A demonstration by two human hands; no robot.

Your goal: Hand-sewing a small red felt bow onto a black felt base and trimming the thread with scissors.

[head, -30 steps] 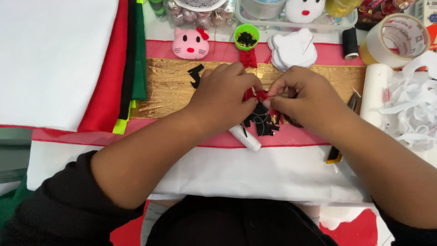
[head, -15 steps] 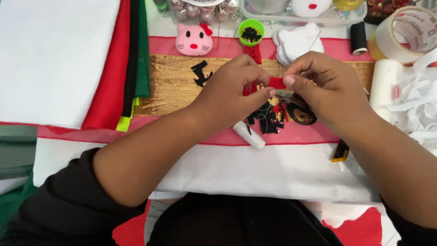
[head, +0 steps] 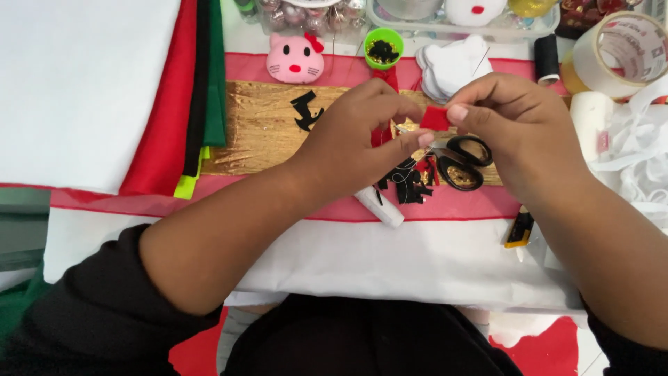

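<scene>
Holding a small red felt piece [head: 434,117] pinched between my right hand's [head: 518,129] thumb and forefinger, I am bringing my left hand [head: 362,136] against it, its fingers curled shut around another bit of red felt that is peeking out under the thumb; something thin and pale is showing between the two hands, but I cannot tell what it is. Nearest to me, the white cloth [head: 390,257] is lying spread across the table edge, with a yellow-and-black utility knife [head: 519,230] resting on it under my right wrist. Just beyond, on the pink band, a white glue stick [head: 379,207] is lying beside small black felt cut-outs [head: 407,182], and black-handled scissors [head: 463,161] are sitting below my right hand, unused for the moment. On the gold fabric strip [head: 261,129] another black cut shape [head: 305,111] is waiting. Judging by that, the cutting is looking largely done, while this red piece is not yet fixed to anything, so the joining seems to be only starting. Farther off, a finished pink cat face [head: 295,61], a green cup of dark bits [head: 383,47], white felt shapes [head: 452,64], a black thread spool [head: 546,57] and a tape roll [head: 623,54] are standing along the back, with folded felt sheets [head: 188,90] stacked at the left.
</scene>
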